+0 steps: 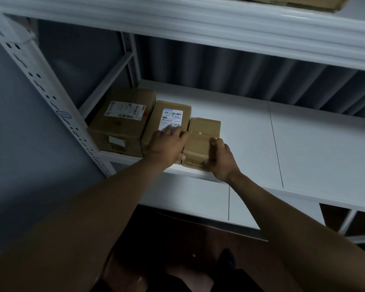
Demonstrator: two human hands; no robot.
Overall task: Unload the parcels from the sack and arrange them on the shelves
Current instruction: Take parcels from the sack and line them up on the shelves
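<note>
Three cardboard parcels stand side by side at the left end of the white middle shelf point(251, 131). The largest parcel point(122, 121) is leftmost and carries a label. A middle parcel point(169, 114) has a white barcode label. The small plain parcel point(202, 133) is rightmost, at the shelf's front edge. My left hand point(167, 146) lies across the top of the middle parcel, its fingers reaching the small parcel's left edge. My right hand point(219, 161) grips the small parcel's right front corner. The sack is not visible.
A white perforated upright point(40, 81) stands at the left. The upper shelf's rail point(198, 22) overhangs, with a cardboard box point(303, 2) on top. A lower white shelf point(198, 199) sits below. The bare shelf surface runs to the right of the parcels.
</note>
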